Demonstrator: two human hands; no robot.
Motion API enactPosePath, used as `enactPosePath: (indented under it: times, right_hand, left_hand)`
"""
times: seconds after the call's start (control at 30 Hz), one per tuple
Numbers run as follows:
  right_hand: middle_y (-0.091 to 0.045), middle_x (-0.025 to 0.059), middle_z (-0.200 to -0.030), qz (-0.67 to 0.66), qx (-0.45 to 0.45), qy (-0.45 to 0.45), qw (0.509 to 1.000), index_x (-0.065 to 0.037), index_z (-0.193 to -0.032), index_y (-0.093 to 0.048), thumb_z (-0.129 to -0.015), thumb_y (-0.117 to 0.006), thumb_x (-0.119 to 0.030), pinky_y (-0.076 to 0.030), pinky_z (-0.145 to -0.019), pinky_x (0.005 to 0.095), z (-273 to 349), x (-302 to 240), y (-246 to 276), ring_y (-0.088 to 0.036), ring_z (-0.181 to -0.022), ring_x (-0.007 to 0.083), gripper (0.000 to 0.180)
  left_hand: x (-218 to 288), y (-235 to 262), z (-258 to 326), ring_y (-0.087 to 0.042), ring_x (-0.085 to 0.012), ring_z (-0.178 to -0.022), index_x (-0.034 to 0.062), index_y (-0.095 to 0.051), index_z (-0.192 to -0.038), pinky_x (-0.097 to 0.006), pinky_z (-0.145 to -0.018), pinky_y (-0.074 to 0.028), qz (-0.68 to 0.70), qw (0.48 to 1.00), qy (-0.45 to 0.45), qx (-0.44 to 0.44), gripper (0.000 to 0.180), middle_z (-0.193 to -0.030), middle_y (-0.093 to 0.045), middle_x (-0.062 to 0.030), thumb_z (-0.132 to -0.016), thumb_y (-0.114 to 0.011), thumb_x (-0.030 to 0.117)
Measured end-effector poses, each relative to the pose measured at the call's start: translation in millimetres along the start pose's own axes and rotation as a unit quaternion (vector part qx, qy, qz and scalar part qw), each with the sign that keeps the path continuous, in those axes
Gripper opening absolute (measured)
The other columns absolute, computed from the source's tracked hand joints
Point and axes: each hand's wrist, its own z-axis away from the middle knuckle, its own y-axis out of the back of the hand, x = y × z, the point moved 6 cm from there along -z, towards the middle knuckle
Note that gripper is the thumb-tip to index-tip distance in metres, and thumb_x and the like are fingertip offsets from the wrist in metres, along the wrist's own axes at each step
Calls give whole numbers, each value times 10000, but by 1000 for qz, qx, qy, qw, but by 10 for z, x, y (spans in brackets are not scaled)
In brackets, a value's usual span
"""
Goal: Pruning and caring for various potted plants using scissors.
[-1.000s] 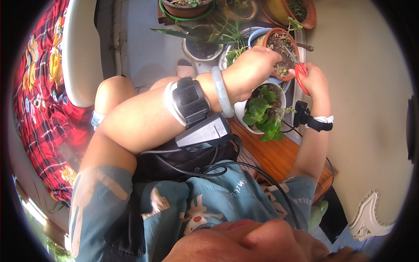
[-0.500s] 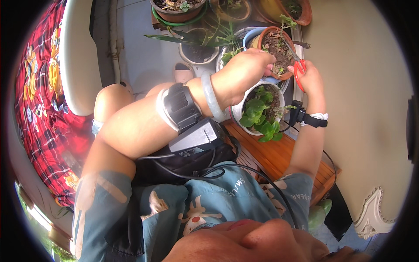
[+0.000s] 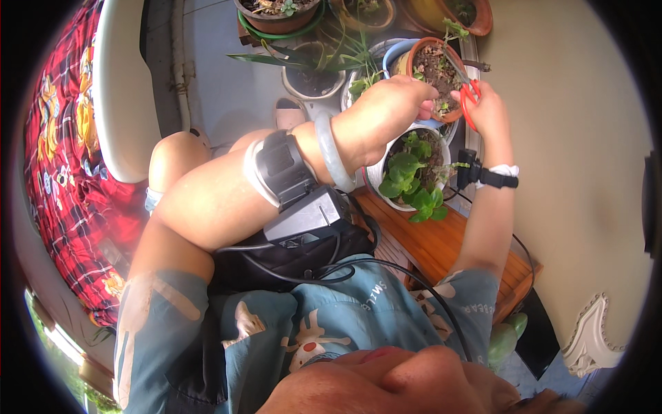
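My right hand (image 3: 487, 110) is closed on a pair of scissors with red handles (image 3: 466, 114). Their metal blades point away from me over the soil of an orange-rimmed pot (image 3: 412, 61), among small plant stems. Over the near left side of this pot is my left hand (image 3: 394, 107), its fingers bent together; whatever they may hold is hidden. Just below the left hand stands a white pot (image 3: 378, 176) with a round-leaved green plant (image 3: 405, 176), partly covered by that hand.
More potted plants stand at the back, among them a brown pot (image 3: 279, 24) and a long-leaved plant (image 3: 276, 62). A wooden slatted bench (image 3: 441, 238) lies under my right arm, beside a beige wall (image 3: 572, 138). Black cables (image 3: 407, 272) cross my lap.
My right hand has moved slightly away from me and to the left with the scissors, whose blades now reach further over the pot. My left hand has hardly moved.
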Motion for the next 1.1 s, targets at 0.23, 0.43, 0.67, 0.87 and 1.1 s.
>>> enactPosePath:
  times: [0.23,0.43,0.67,0.87,1.1]
  right_hand:
    - [-660,136,-858,148,61,3,987,-85,-936,-620,-704,-678,-542,-502,-689,432,-152,-221,243,-633,-842,322,516]
    - [-656,132,-806,39,56,-13,998,-71,-970,-632,-696,-707,-510,-489,-664,397,77,-173,384,-634,-773,296,522]
    - [-611,66,-665,-199,171,-83,961,-17,-994,-637,-675,-763,-466,-452,-615,264,448,402,566,-554,-607,125,565]
    - [-592,6,-693,-316,301,-140,889,2,-900,-609,-757,-763,-286,-436,-609,216,1049,305,904,-530,-639,76,356]
    - [-546,20,-794,-563,511,-80,645,-3,-883,-527,-869,-634,-168,-427,-653,204,2084,-167,563,-502,-711,87,197]
  left_hand:
    - [15,0,-8,-542,-103,-849,3,-587,-989,-232,-812,-417,29,1000,-2,6,230,-897,-603,-21,-883,-509,191]
    - [33,91,-22,-540,-92,-818,13,-594,-967,-226,-781,-417,7,1000,-5,18,217,-879,-606,-11,-883,-512,195]
    - [49,228,-68,-549,-89,-839,40,-607,-960,-250,-786,-415,-41,998,-22,52,193,-867,-617,-1,-869,-562,205]
    - [3,390,-325,-507,-77,-719,53,-595,-955,-224,-719,-437,-199,977,-71,15,135,-825,-585,8,-856,-594,145]
    - [-13,958,-462,-559,-171,-862,-28,-485,-1214,-266,-774,-453,-484,854,-160,103,480,-946,-578,-81,-762,-613,69]
